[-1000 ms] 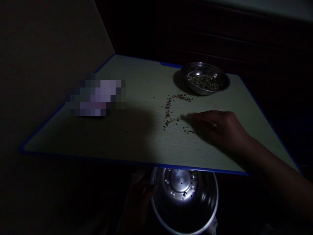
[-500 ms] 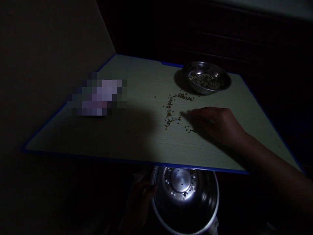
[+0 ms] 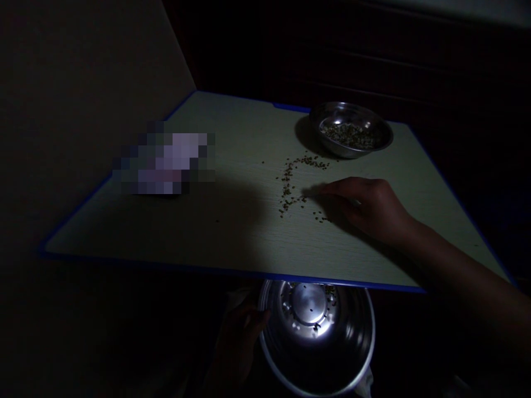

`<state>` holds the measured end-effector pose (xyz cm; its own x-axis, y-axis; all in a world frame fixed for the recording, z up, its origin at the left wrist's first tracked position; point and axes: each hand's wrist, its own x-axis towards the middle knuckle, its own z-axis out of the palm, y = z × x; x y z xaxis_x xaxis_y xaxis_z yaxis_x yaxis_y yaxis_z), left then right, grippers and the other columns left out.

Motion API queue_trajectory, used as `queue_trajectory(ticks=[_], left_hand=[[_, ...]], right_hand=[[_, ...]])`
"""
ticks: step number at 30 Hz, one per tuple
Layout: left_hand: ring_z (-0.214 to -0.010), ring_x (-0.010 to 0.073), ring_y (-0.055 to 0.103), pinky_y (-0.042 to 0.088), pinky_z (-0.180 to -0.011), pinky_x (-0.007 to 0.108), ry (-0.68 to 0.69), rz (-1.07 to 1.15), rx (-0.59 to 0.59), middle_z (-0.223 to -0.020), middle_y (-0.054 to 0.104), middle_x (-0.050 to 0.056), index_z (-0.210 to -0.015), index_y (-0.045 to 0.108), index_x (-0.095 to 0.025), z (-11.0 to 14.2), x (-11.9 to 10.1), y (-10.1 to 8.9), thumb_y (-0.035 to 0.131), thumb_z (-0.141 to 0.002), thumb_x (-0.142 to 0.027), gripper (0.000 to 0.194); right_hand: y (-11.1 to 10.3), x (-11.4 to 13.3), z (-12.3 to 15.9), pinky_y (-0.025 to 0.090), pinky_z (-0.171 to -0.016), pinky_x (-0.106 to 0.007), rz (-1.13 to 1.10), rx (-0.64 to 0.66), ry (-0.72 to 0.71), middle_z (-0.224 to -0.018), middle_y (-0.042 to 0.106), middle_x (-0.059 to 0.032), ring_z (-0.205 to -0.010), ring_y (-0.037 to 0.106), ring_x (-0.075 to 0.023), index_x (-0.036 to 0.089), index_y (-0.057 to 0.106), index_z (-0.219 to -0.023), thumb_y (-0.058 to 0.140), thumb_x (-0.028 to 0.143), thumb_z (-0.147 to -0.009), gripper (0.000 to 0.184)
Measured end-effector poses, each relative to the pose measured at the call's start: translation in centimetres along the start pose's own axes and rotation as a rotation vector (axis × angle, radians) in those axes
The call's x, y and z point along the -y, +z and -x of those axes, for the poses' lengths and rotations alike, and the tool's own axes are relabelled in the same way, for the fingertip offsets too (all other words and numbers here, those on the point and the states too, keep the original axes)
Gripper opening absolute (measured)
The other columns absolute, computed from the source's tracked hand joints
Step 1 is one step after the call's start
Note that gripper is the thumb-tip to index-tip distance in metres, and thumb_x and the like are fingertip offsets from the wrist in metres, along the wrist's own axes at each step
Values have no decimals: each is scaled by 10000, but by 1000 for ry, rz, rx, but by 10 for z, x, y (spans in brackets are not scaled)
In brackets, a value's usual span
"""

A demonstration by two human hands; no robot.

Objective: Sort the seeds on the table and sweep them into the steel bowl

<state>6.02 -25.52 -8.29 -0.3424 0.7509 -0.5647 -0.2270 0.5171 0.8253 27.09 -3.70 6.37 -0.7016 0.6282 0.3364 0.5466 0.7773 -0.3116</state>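
Observation:
My left hand [image 3: 240, 337] grips the left rim of a large shiny metal bowl [image 3: 317, 359], which is tipped toward me below the table's front edge. A few small dark seeds cling around its base inside. Above the tabletop my right hand [image 3: 367, 207] is closed in a pinch, its fingertips just right of a curved trail of small seeds [image 3: 287, 174]. What the pinch holds, if anything, is too dark to make out. A smaller metal bowl [image 3: 350, 145] with many similar seeds in it stands farther back on the right.
The light tabletop [image 3: 199, 232] has a raised blue edge. On its left lies a blurred-out object [image 3: 170, 163]. A wall [image 3: 83, 66] rises at the left, and dark panels stand behind the table. The room is very dim.
My right hand has moved slightly left and up, toward the seed trail. The large bowl and my left hand have shifted a little to the right.

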Motion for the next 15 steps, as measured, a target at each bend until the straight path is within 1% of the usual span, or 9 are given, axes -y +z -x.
queue_trajectory(ticks=[1, 3, 6, 9, 12, 15], left_hand=[[-770, 231, 628, 483, -708, 344, -2, 10, 18, -747, 699, 29, -617, 689, -205, -1, 0, 0, 756, -611, -420, 226], [-824, 252, 635, 484, -745, 354, 5, 12, 15, -797, 710, 40, -602, 682, -204, -3, 2, 1, 766, -591, -416, 229], [-809, 248, 637, 487, -737, 351, -1, 18, 11, -784, 708, 39, -627, 685, -196, -5, 5, 0, 763, -602, -414, 233], [-832, 251, 645, 494, -743, 348, -20, 48, 18, -800, 715, 36, -685, 700, -189, -4, 7, 0, 758, -612, -417, 246], [-864, 275, 657, 503, -743, 355, -21, 24, -9, -832, 731, 49, -702, 710, -191, -2, 5, 0, 768, -573, -459, 303], [-804, 276, 668, 510, -703, 367, 18, -13, -64, -790, 733, 57, -647, 701, -194, -1, 2, 2, 768, -554, -471, 299]], right_hand=[[0, 0, -1, 521, -790, -316, -9, 12, -3, -1062, 713, -59, -928, 669, -198, 187, 665, -1119, 529, 124, -837, 319], [-1, -1, -2, 505, -841, -320, -36, 37, -11, -1097, 702, -55, -972, 654, -194, 191, 653, -1146, 520, 101, -834, 351], [-4, -1, -2, 478, -901, -315, -77, 74, -38, -1146, 682, -34, -1028, 630, -179, 203, 640, -1165, 515, 63, -821, 392], [-8, -1, 0, 467, -918, -307, -96, 96, -54, -1163, 674, -25, -1050, 618, -172, 206, 638, -1168, 514, 39, -806, 417], [-11, -2, 3, 474, -908, -325, -79, 72, -25, -1154, 678, -19, -1047, 620, -187, 228, 634, -1179, 516, 54, -807, 428], [-12, -2, 4, 479, -897, -323, -73, 38, -4, -1138, 685, -25, -1038, 623, -189, 224, 628, -1192, 519, 57, -806, 434]])
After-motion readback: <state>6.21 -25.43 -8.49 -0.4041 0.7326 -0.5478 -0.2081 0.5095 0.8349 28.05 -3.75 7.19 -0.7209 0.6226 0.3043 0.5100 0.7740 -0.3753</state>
